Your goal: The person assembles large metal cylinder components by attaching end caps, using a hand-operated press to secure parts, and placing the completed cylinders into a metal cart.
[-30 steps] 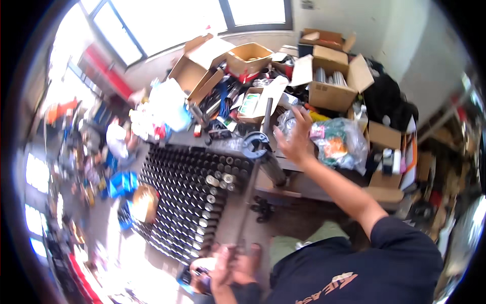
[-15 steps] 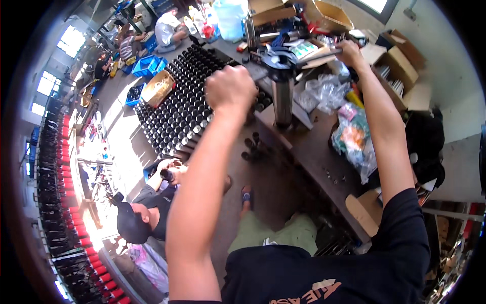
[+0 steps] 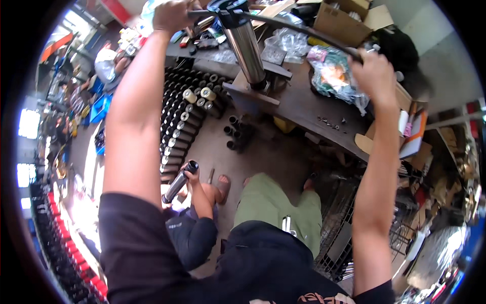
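Observation:
A shiny metal cylinder [image 3: 245,53] stands on the bench, tilted in this view, its lower end between the plates of a metal holder [image 3: 276,69]. Around its top sits a black collar [image 3: 229,11], crossed by a long dark bar [image 3: 304,30]. My left hand [image 3: 173,16] is closed around the bar's left end, near the top edge of the picture. At the opposite end, my right hand [image 3: 375,76] grips the bar, its fingers slightly blurred. Both arms are stretched far apart.
Plastic bags of parts [image 3: 334,76] and cardboard boxes [image 3: 341,23] crowd the bench [image 3: 309,114]. Rows of black cylinders [image 3: 177,129] cover the floor at left. A co-worker [image 3: 192,235] sits close by on my left, holding a dark tube [image 3: 179,182]. Several short black tubes [image 3: 235,133] stand below the bench.
My left hand, raised as a fist away from the bar before, is now on its left end. The right hand and its bar end have swung nearer to me. The view has shifted.

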`<act>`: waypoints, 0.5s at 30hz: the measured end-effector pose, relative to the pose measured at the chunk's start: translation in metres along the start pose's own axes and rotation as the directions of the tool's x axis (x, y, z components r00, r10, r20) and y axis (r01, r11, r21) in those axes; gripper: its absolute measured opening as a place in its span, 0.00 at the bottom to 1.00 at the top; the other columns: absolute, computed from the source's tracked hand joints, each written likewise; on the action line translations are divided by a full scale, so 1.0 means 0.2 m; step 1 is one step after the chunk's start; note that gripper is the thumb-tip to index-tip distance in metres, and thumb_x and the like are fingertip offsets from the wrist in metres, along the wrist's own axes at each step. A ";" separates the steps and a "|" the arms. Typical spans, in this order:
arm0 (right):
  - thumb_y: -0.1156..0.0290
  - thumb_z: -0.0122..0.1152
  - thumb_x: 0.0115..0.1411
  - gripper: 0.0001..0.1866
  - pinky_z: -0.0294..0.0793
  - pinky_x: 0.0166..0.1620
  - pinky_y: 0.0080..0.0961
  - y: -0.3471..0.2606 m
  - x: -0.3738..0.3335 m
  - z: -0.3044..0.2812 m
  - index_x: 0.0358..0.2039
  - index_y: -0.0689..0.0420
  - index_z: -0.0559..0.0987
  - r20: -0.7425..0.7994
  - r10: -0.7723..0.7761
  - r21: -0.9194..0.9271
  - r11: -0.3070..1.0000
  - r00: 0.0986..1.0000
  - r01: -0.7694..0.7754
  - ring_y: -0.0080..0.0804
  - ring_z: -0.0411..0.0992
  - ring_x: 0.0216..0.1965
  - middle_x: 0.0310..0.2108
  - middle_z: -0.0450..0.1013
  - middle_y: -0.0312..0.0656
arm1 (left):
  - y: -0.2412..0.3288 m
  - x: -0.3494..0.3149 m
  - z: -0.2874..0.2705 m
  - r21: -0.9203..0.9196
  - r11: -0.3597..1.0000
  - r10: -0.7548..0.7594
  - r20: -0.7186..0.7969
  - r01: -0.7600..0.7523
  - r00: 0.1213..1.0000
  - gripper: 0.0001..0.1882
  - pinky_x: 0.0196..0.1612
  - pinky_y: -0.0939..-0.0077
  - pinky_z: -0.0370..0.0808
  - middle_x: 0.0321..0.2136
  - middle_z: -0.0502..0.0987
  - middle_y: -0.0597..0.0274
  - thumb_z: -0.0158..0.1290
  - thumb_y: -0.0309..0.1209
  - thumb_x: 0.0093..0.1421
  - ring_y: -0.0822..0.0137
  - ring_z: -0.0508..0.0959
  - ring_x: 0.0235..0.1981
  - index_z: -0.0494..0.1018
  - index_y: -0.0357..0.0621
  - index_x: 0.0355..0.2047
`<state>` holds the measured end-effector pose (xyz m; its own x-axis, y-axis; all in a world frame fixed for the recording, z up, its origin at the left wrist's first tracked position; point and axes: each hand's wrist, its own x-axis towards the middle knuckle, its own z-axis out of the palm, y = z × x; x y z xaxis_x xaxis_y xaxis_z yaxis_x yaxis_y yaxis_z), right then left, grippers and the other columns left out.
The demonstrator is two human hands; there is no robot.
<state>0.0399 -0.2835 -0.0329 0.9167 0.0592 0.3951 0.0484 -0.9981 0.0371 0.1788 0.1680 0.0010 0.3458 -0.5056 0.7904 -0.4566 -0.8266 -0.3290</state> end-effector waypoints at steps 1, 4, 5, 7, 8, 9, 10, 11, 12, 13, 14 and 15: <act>0.51 0.58 0.58 0.19 0.78 0.47 0.46 -0.11 -0.08 -0.13 0.39 0.51 0.84 0.102 0.148 0.043 0.987 0.984 -0.153 0.53 0.78 0.42 0.38 0.80 0.51 | -0.08 -0.06 0.05 0.039 0.994 -0.108 0.275 0.101 0.955 0.12 0.31 0.56 0.80 0.28 0.82 0.58 0.58 0.48 0.54 0.53 0.83 0.29 0.79 0.57 0.28; 0.50 0.62 0.53 0.21 0.78 0.45 0.46 -0.11 -0.05 -0.24 0.34 0.55 0.85 0.138 0.247 -0.086 0.968 0.959 -0.236 0.53 0.79 0.40 0.35 0.79 0.57 | -0.08 0.00 0.16 -0.096 0.993 -0.052 0.145 0.067 0.988 0.16 0.31 0.57 0.79 0.27 0.80 0.61 0.64 0.52 0.49 0.54 0.83 0.28 0.77 0.57 0.28; 0.49 0.64 0.53 0.21 0.79 0.45 0.45 0.03 -0.06 -0.14 0.33 0.55 0.85 0.078 0.243 -0.153 0.961 0.967 -0.230 0.53 0.79 0.40 0.35 0.79 0.56 | 0.00 0.05 0.13 -0.156 0.985 -0.056 0.149 0.080 0.987 0.18 0.31 0.57 0.79 0.27 0.80 0.61 0.64 0.54 0.47 0.55 0.83 0.28 0.76 0.57 0.28; 0.49 0.67 0.51 0.20 0.79 0.46 0.43 -0.05 -0.06 -0.17 0.34 0.53 0.86 0.072 0.255 -0.168 0.956 0.964 -0.241 0.52 0.79 0.39 0.35 0.80 0.53 | 0.04 0.05 0.08 -0.073 0.987 -0.119 0.250 0.141 0.961 0.22 0.31 0.57 0.79 0.28 0.80 0.60 0.68 0.51 0.41 0.55 0.83 0.30 0.75 0.52 0.29; 0.49 0.67 0.51 0.20 0.79 0.47 0.44 -0.06 -0.05 -0.18 0.34 0.52 0.86 0.113 0.304 -0.119 0.949 0.946 -0.291 0.53 0.79 0.40 0.35 0.80 0.53 | 0.03 0.06 0.07 -0.159 0.979 -0.088 0.222 0.126 0.971 0.20 0.32 0.59 0.80 0.29 0.80 0.59 0.67 0.45 0.41 0.56 0.83 0.30 0.75 0.49 0.30; 0.55 0.66 0.51 0.14 0.77 0.48 0.46 -0.11 -0.02 -0.19 0.30 0.50 0.87 0.122 0.354 -0.086 0.934 0.927 -0.346 0.53 0.78 0.40 0.33 0.80 0.53 | -0.02 0.04 0.05 -0.232 0.964 -0.088 0.180 0.129 0.980 0.13 0.31 0.57 0.78 0.26 0.79 0.59 0.61 0.43 0.49 0.52 0.82 0.28 0.73 0.49 0.26; 0.56 0.66 0.51 0.13 0.77 0.48 0.46 -0.15 0.00 -0.19 0.29 0.50 0.87 0.086 0.380 -0.062 0.925 0.921 -0.375 0.54 0.77 0.40 0.33 0.80 0.53 | -0.04 0.03 0.08 -0.214 0.968 -0.094 0.183 0.133 0.979 0.13 0.29 0.58 0.79 0.25 0.79 0.59 0.60 0.43 0.50 0.53 0.82 0.27 0.73 0.49 0.26; 0.57 0.65 0.51 0.12 0.77 0.48 0.46 -0.19 -0.01 -0.18 0.29 0.50 0.87 0.064 0.405 -0.038 0.914 0.912 -0.404 0.54 0.77 0.39 0.32 0.79 0.53 | -0.06 0.00 0.09 -0.198 0.970 -0.101 0.198 0.140 0.975 0.12 0.28 0.60 0.79 0.25 0.79 0.59 0.60 0.42 0.51 0.55 0.82 0.26 0.72 0.50 0.25; 0.57 0.64 0.51 0.12 0.77 0.48 0.47 -0.14 -0.05 -0.13 0.29 0.51 0.86 -0.009 0.388 -0.083 0.918 0.922 -0.387 0.55 0.77 0.39 0.33 0.79 0.53 | -0.03 0.02 0.11 -0.193 0.974 -0.083 0.180 0.118 0.980 0.12 0.27 0.61 0.79 0.24 0.79 0.60 0.59 0.42 0.52 0.56 0.82 0.26 0.72 0.50 0.25; 0.58 0.64 0.52 0.12 0.76 0.48 0.47 -0.08 -0.07 -0.09 0.30 0.52 0.86 -0.084 0.362 -0.125 0.921 0.929 -0.370 0.55 0.77 0.39 0.33 0.79 0.53 | -0.03 0.04 0.08 -0.179 0.979 -0.065 0.157 0.093 0.985 0.12 0.26 0.63 0.79 0.24 0.79 0.61 0.58 0.42 0.53 0.58 0.82 0.25 0.72 0.50 0.25; 0.58 0.60 0.51 0.16 0.75 0.51 0.48 -0.13 -0.04 -0.11 0.29 0.58 0.85 0.005 0.423 -0.060 0.905 0.906 -0.422 0.59 0.76 0.42 0.35 0.78 0.60 | -0.05 0.02 0.10 -0.167 0.983 -0.058 0.126 0.078 0.990 0.15 0.26 0.64 0.79 0.24 0.79 0.63 0.61 0.47 0.51 0.60 0.83 0.25 0.73 0.51 0.25; 0.58 0.59 0.52 0.17 0.76 0.51 0.47 -0.15 -0.03 -0.16 0.33 0.57 0.85 0.055 0.437 -0.076 0.899 0.898 -0.432 0.58 0.76 0.43 0.37 0.78 0.59 | -0.06 0.00 0.15 -0.228 0.972 -0.044 0.057 0.056 0.997 0.21 0.25 0.62 0.78 0.23 0.78 0.60 0.64 0.50 0.45 0.57 0.82 0.25 0.72 0.50 0.25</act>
<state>0.0211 -0.2531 -0.0072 0.8662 -0.3834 0.3204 -0.3827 -0.9214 -0.0680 0.2098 0.1707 -0.0098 0.4114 -0.4817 0.7737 -0.6111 -0.7757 -0.1580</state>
